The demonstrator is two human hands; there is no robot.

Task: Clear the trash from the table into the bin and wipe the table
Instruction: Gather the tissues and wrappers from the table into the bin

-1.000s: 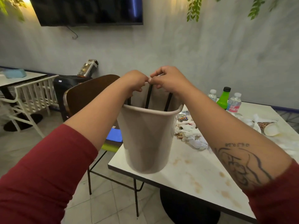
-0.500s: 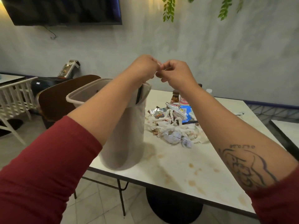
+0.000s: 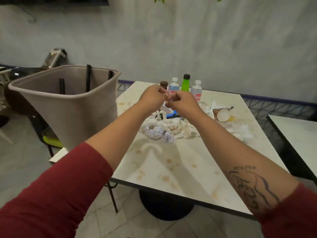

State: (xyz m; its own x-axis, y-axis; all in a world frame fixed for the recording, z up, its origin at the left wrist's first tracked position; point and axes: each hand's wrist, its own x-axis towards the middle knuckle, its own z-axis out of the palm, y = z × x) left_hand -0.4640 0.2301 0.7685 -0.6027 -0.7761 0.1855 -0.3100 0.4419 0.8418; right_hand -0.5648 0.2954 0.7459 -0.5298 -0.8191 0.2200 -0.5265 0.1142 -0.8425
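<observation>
Gripping state: left hand (image 3: pixel 152 98) and right hand (image 3: pixel 184 104) are raised knuckle to knuckle, fingers curled and tips meeting. Whether they pinch some small scrap cannot be told.
Trash pile (image 3: pixel 163 129): crumpled tissues and wrappers heaped on the table (image 3: pixel 171 177), directly below the fingers.
Paper cup (image 3: pixel 223 115): on its side, right of the right-hand fingers, with a yellow spill beside it.
Bottles: four upright just beyond the fingertips, among them a green bottle (image 3: pixel 186 82).
Bin (image 3: pixel 77 117): mouth open, left of the left-hand fingers and apart from the pile. It appears to stand on the table's corner.
Stains: brown marks on the tabletop, nearer the person than the fingers.
Handling, judged: the tissues are light and soft, possibly damp, and will compress, so gather them by the handful from above. The wrappers are likely slick. The cup crushes easily and may drip, so take it round its wall. The bottles are stiff, so grasp them round the body.
Stage, judged: the trash is not yet cleared and the table not yet wiped.
</observation>
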